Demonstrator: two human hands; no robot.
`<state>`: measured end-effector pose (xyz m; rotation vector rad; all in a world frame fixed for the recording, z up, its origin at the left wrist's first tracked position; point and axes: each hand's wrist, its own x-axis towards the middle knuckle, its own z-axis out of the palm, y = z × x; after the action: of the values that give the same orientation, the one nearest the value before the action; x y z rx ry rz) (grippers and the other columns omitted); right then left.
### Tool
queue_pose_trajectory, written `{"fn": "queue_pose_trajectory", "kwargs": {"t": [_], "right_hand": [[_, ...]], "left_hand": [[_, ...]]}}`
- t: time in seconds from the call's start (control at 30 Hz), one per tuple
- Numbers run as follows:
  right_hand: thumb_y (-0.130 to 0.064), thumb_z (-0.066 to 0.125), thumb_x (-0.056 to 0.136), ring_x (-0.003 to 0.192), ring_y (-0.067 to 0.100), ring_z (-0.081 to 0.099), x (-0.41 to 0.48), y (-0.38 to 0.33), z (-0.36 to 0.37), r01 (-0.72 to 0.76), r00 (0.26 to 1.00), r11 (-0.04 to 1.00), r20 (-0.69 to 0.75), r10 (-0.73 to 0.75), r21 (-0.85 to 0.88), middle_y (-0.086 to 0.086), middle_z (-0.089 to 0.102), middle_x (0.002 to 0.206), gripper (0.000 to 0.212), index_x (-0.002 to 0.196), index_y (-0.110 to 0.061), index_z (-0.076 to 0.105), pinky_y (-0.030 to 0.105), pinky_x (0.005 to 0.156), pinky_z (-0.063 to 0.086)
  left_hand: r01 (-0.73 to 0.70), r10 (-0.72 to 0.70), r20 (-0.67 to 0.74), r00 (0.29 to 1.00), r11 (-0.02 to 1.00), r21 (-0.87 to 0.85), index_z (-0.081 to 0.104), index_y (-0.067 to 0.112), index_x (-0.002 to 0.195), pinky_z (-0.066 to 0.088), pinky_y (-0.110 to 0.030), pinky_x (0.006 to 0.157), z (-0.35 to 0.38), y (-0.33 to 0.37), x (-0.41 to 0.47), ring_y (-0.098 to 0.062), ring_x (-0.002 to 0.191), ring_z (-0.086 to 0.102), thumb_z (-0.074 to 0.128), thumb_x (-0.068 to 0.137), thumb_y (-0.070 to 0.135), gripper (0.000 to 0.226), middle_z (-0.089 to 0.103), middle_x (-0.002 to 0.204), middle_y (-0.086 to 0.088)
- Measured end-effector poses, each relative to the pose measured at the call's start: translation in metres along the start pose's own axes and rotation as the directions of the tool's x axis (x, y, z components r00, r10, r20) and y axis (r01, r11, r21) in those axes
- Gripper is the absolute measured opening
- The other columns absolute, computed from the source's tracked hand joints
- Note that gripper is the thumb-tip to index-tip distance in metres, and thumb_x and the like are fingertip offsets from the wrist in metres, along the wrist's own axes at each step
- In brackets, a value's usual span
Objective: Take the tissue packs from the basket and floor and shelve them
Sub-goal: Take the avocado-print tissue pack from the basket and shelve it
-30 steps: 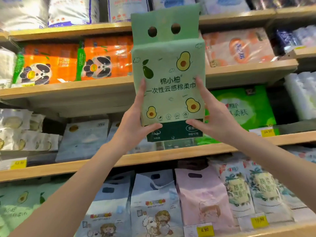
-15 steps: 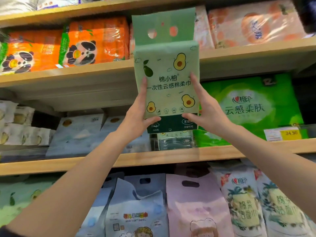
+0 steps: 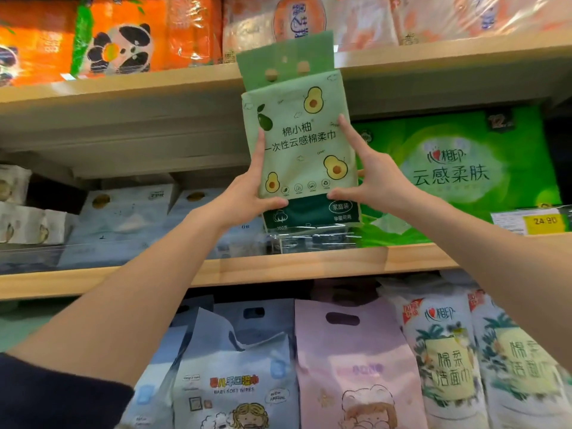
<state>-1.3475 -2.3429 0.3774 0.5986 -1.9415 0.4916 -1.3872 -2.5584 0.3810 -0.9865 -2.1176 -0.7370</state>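
Note:
A light green tissue pack (image 3: 301,140) printed with avocados and a dark green bottom band stands upright in both my hands. My left hand (image 3: 247,190) grips its lower left edge, thumb across the front. On the lower right edge sits my right hand (image 3: 371,178), index finger pointing up along the side. The pack's bottom is just above the middle wooden shelf (image 3: 278,264), in a gap between pale blue packs (image 3: 123,218) and a large bright green pack (image 3: 458,171). Its handle flap overlaps the upper shelf's front edge (image 3: 154,85).
Orange panda packs (image 3: 117,35) and peach packs (image 3: 433,17) fill the upper shelf. Below the middle shelf hang blue baby-wipe bags (image 3: 235,376), a pink bag (image 3: 353,366) and white cotton-towel bags (image 3: 448,360). A yellow price tag (image 3: 544,221) sits at the right.
Both hands have carried the avocado pack forward and lower, toward the gap on the middle shelf. The view has moved closer to the shelves.

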Motion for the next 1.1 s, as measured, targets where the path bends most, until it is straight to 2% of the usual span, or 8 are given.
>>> {"fn": "queue_pose_trajectory", "kwargs": {"t": [0.2,0.33,0.4,0.53,0.73,0.93,1.03,1.1], "right_hand": [[-0.014,0.078,0.068,0.115,0.021,0.052,-0.002,0.014,0.013,-0.079,0.990,0.997,0.117,0.081,-0.015,0.004,0.038,0.146,0.115,0.145,-0.038,-0.005,0.039,0.102,0.043],[-0.018,0.080,0.066,0.098,0.020,0.048,-0.005,0.025,0.023,-0.145,0.982,0.989,0.116,0.146,-0.015,0.001,0.035,0.148,0.116,0.144,-0.042,-0.002,0.046,0.100,0.043],[-0.019,0.081,0.065,0.102,0.021,0.047,-0.003,0.028,0.024,-0.172,0.977,0.985,0.129,0.171,-0.001,0.001,0.035,0.148,0.116,0.144,-0.042,-0.001,0.048,0.102,0.041],[-0.020,0.080,0.066,0.129,0.029,0.035,0.004,0.034,0.027,-0.214,0.962,0.976,0.167,0.217,-0.033,0.007,0.037,0.146,0.117,0.144,-0.042,-0.004,0.048,0.109,0.031],[-0.019,0.082,0.063,0.119,0.035,0.043,0.018,0.038,0.031,-0.258,0.940,0.959,0.197,0.277,-0.117,0.019,0.034,0.143,0.122,0.142,-0.044,-0.008,0.052,0.097,0.043],[-0.015,0.080,0.066,0.126,0.037,0.036,0.025,0.050,0.039,-0.245,0.935,0.946,0.207,0.289,-0.214,0.022,0.036,0.141,0.121,0.144,-0.038,-0.009,0.046,0.103,0.033],[-0.014,0.079,0.067,0.124,0.037,0.039,0.026,0.052,0.040,-0.237,0.935,0.940,0.206,0.289,-0.244,0.022,0.037,0.140,0.119,0.144,-0.036,-0.009,0.045,0.101,0.035],[-0.013,0.079,0.068,0.124,0.036,0.039,0.027,0.052,0.040,-0.228,0.938,0.940,0.203,0.283,-0.256,0.020,0.038,0.140,0.119,0.144,-0.035,-0.009,0.045,0.101,0.036]], "left_hand": [[0.059,-0.060,0.069,0.996,0.998,0.026,-0.025,0.045,0.138,0.052,-0.020,0.073,0.011,-0.016,0.001,-0.012,0.090,0.061,0.070,0.080,0.017,0.114,0.048,0.134,0.002],[0.074,-0.078,0.089,0.993,0.996,0.047,-0.016,0.049,0.140,0.054,-0.017,0.060,0.013,-0.021,0.009,-0.010,0.085,0.061,0.074,0.075,0.015,0.116,0.046,0.139,0.001],[0.081,-0.087,0.093,0.992,0.995,0.064,-0.014,0.050,0.140,0.052,-0.016,0.058,0.014,-0.023,0.014,-0.010,0.078,0.060,0.076,0.074,0.015,0.117,0.047,0.138,-0.002],[0.116,-0.124,0.101,0.987,0.990,0.080,-0.017,0.048,0.140,0.050,-0.022,0.073,0.020,-0.032,0.021,-0.005,0.084,0.057,0.076,0.074,0.016,0.119,0.048,0.139,-0.003],[0.155,-0.168,0.119,0.979,0.981,0.114,-0.020,0.050,0.137,0.050,-0.016,0.052,0.024,-0.041,0.036,-0.015,0.087,0.059,0.077,0.073,0.017,0.121,0.051,0.130,-0.005],[0.179,-0.204,0.131,0.970,0.967,0.179,-0.026,0.053,0.134,0.049,-0.023,0.063,0.034,-0.053,0.047,-0.019,0.085,0.057,0.077,0.073,0.022,0.124,0.044,0.138,-0.017],[0.181,-0.212,0.130,0.969,0.960,0.213,-0.029,0.053,0.132,0.053,-0.039,0.085,0.036,-0.057,0.049,-0.027,0.099,0.060,0.076,0.073,0.023,0.124,0.043,0.141,-0.016],[0.179,-0.211,0.136,0.968,0.960,0.215,-0.030,0.052,0.132,0.053,-0.041,0.084,0.036,-0.057,0.050,-0.027,0.095,0.062,0.076,0.074,0.022,0.124,0.044,0.141,-0.016]]}}
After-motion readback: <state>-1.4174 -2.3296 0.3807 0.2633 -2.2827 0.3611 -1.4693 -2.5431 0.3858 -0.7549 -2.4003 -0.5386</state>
